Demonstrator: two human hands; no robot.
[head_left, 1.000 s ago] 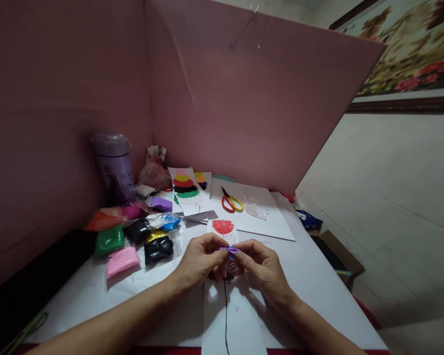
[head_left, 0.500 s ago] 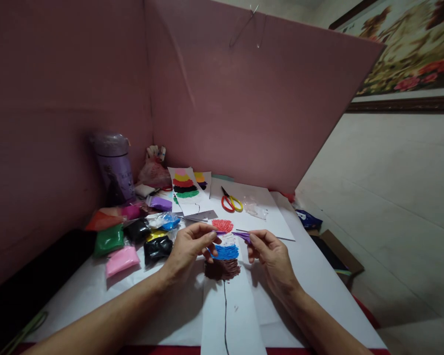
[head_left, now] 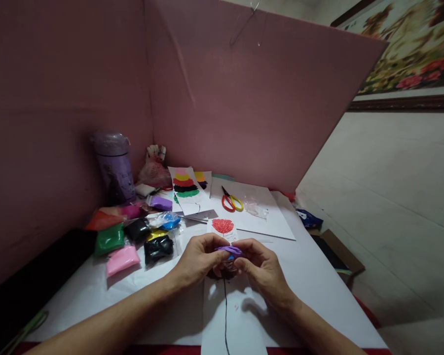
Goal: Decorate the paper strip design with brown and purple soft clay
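A small lump of purple modelling clay is pinched between my left hand and my right hand, fingertips close together. Both hands hover over a long white paper strip. On that strip, a red clay patch shows beyond my fingers, with white below it. Parts of the blue and dark brown bands are hidden by my hands. A thin black line runs down from the brown band toward me.
Several bags of coloured clay, among them a green bag and a pink bag, lie at left. Behind them stands a purple bottle. Scissors rest on white board, near finished striped cards. A pink panel closes the back.
My hands have come together and moved slightly nearer me. The purple clay, stretched into two separate strands before, is now one bunched lump between my fingers.
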